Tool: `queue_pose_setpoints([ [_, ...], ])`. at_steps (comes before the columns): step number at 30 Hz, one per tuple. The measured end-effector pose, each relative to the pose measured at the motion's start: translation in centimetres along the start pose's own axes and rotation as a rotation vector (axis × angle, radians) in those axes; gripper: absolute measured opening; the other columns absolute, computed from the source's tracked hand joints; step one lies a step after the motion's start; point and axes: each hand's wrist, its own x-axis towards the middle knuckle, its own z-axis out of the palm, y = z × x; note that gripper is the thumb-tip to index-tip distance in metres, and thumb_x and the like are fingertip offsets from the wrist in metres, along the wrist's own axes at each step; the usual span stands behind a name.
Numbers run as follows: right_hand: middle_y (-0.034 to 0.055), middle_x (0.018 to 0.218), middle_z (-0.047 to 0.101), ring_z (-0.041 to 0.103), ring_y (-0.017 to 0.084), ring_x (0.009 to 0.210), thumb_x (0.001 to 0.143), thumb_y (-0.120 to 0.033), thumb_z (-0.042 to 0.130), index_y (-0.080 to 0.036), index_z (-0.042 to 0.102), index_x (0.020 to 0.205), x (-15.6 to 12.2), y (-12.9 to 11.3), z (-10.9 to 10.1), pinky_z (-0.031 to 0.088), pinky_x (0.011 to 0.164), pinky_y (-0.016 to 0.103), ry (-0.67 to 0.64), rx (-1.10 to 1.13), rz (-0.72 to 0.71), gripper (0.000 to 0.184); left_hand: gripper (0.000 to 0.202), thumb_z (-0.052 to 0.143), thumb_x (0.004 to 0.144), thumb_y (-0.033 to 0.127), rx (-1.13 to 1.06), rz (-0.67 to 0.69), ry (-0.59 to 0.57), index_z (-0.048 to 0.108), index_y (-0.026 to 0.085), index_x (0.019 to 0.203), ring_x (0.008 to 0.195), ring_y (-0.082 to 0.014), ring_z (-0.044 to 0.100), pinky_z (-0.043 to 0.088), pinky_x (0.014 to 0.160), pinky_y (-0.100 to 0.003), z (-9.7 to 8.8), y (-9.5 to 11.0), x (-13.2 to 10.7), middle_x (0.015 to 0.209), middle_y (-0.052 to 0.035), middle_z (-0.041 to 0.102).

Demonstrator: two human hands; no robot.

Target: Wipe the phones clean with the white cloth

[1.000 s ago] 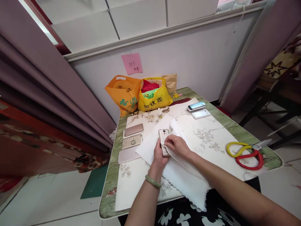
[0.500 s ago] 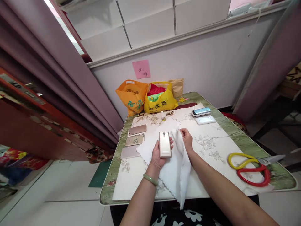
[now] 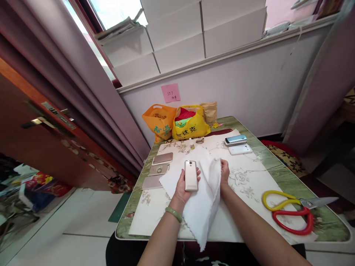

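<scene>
My left hand [image 3: 183, 188] grips a gold phone [image 3: 190, 175], held upright with its back facing me, over the middle of the table. A white cloth [image 3: 201, 199] with a scalloped edge drapes under the phone and hangs past the table's near edge. My right hand [image 3: 224, 173] pinches the cloth's right side, lifting a fold beside the phone. A green bangle sits on my left wrist.
Three phones [image 3: 158, 169] lie in a column at the left of the table [image 3: 277, 173]; two more phones [image 3: 237, 144] lie at the back right. Large yellow and red scissors [image 3: 291, 212] rest at the right. Orange [image 3: 159, 122] and yellow bags [image 3: 190, 123] stand against the wall.
My right hand came off the phone and pulled the cloth aside to the right. The phone now stands uncovered in my left hand. The camera tilted upward.
</scene>
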Motion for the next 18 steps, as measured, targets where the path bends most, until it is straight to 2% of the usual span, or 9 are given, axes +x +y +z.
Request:
queue_pose_setpoints([
  [7, 0.0049, 0.091, 0.063, 0.055, 0.020, 0.083, 0.082, -0.052, 0.045, -0.020, 0.054, 0.098, 1.0, -0.1, -0.6, 0.044, 0.074, 0.030, 0.057, 0.015, 0.034, 0.037, 0.057, 0.048, 0.093, 0.045, 0.013, 0.015, -0.008, 0.043, 0.014, 0.140, 0.117, -0.0273, 0.060, 0.053, 0.092, -0.040, 0.3, 0.1, -0.1, 0.131, -0.0176, 0.059],
  [14, 0.0047, 0.092, 0.062, 0.056, 0.019, 0.082, 0.081, -0.053, 0.045, -0.018, 0.054, 0.099, 1.2, 0.0, -0.7, 0.046, 0.075, 0.030, 0.036, 0.035, 0.046, 0.040, 0.058, 0.051, 0.092, 0.044, -0.004, 0.015, -0.001, 0.042, 0.013, 0.140, 0.120, -0.0286, 0.058, 0.053, 0.092, -0.041, 0.0, -0.1, -0.2, 0.133, -0.0192, 0.058],
  [18, 0.0066, 0.100, 0.060, 0.055, 0.019, 0.085, 0.084, -0.052, 0.041, -0.018, 0.049, 0.108, 1.1, 0.3, -0.9, 0.047, 0.077, 0.031, -0.014, 0.028, -0.008, 0.043, 0.057, 0.050, 0.092, 0.045, -0.025, 0.004, 0.006, 0.044, 0.013, 0.139, 0.119, -0.0282, 0.059, 0.053, 0.093, -0.040, -0.2, -0.1, 0.1, 0.133, -0.0182, 0.058],
])
